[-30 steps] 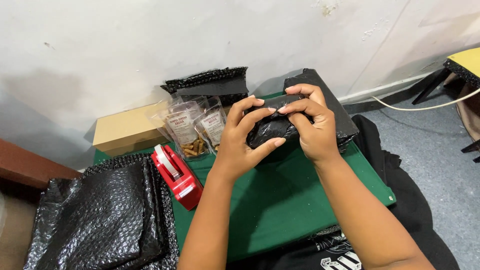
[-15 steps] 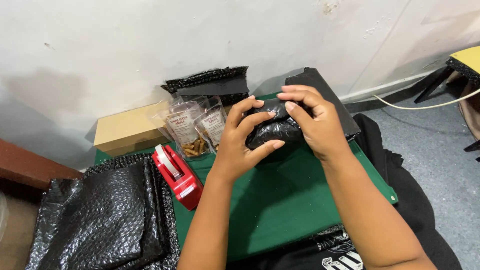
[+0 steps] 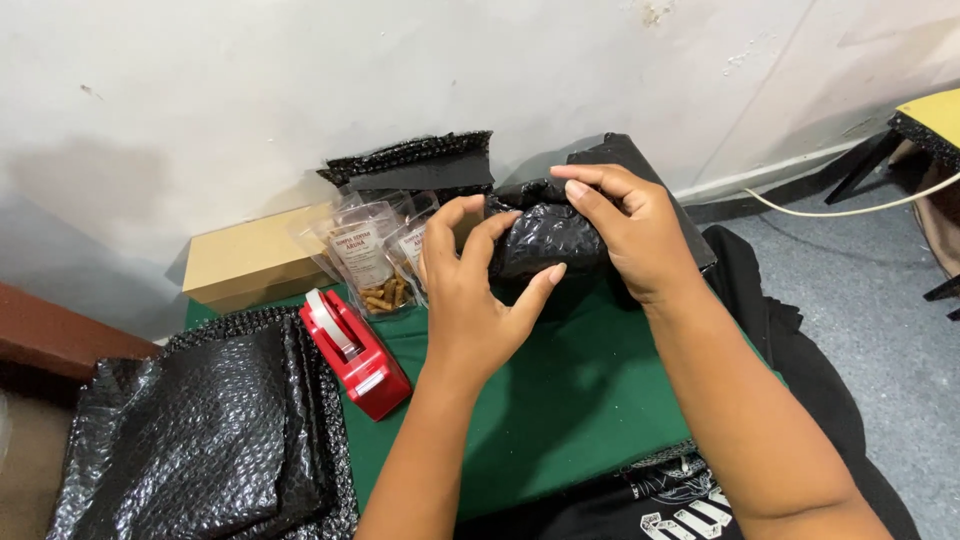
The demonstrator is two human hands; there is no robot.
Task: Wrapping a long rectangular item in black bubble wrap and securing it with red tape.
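Observation:
Both my hands hold a small bundle wrapped in black bubble wrap (image 3: 548, 236) above the green mat (image 3: 560, 400). My left hand (image 3: 478, 295) cups it from the left and below, thumb under it and fingers curled over its left end. From the right, my right hand (image 3: 632, 232) grips the bundle with its fingers pressed over the top edge. A red tape dispenser (image 3: 356, 350) stands on the mat to the left of my left forearm.
Clear pouches of brown pieces (image 3: 368, 258) lean behind the dispenser, beside a tan cardboard box (image 3: 250, 262). Black bubble wrap sheets (image 3: 200, 430) lie at the left, more wrapped black pieces (image 3: 420, 165) against the white wall. A cable (image 3: 850, 208) runs over the grey floor at right.
My hands have shifted on the bundle: the left fingers have come up around its left end and the right hand has closed further over its top. The rest has stayed put.

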